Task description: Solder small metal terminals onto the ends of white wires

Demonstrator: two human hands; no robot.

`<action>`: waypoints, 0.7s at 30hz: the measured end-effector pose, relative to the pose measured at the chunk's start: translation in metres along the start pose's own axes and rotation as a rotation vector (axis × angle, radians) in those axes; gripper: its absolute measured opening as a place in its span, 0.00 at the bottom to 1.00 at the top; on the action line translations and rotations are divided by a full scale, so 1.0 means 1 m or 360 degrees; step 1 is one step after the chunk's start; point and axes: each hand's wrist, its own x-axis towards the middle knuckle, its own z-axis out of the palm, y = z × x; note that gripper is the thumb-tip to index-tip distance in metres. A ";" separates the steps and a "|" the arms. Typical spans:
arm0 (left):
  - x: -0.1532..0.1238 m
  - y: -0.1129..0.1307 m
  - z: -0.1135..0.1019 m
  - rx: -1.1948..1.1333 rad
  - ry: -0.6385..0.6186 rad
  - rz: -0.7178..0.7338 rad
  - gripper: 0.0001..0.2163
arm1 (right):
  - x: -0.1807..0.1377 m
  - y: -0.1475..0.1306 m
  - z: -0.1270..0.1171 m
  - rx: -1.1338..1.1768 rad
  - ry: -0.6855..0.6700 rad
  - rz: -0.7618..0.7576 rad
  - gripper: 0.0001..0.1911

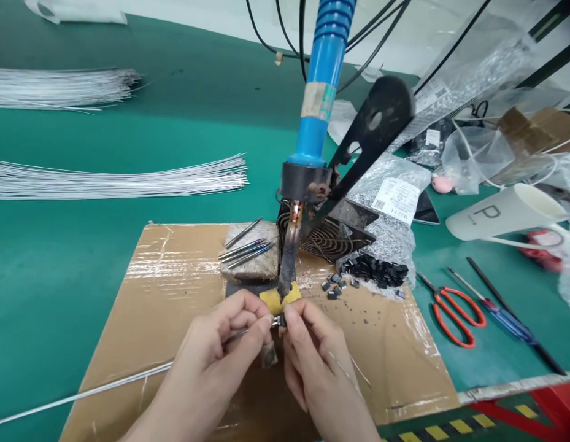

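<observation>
My left hand (220, 353) is closed around white wires (128, 377) that trail off to the lower left. Between the fingertips of both hands sits a small black-and-metal connector (278, 320); my right hand (316, 356) pinches its black end. A thin silvery wire (359, 372), perhaps solder, runs from under the right hand. Just above my fingers points the tip of a blue-handled soldering iron (325, 73), held in a black bracket (372, 132). A yellow pad (291, 296) lies beneath the tip. The wire ends inside the left fingers are hidden.
Cardboard (142, 294) covers the work area. Several metal tips (248, 252) rest on a greyish block (266, 270). Black connectors (377, 271) lie piled at right, near orange-handled scissors (459, 313), a screwdriver (500, 316) and a white cup (500, 212). Wire bundles (119, 184) lie left.
</observation>
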 end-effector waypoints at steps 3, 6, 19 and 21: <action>0.003 0.008 0.001 -0.0141 0.0040 -0.0059 0.14 | 0.002 -0.003 0.002 0.0036 -0.0023 0.0078 0.25; 0.006 0.015 0.003 -0.0247 0.0109 -0.0131 0.14 | 0.004 -0.007 0.003 0.0048 -0.0045 0.0082 0.25; 0.016 0.025 0.002 -0.0429 0.0112 -0.0173 0.15 | 0.009 -0.012 0.003 0.0278 -0.0016 0.0038 0.25; 0.016 0.025 0.001 -0.0429 0.0116 -0.0166 0.16 | 0.009 -0.014 0.005 0.0307 -0.0011 0.0039 0.25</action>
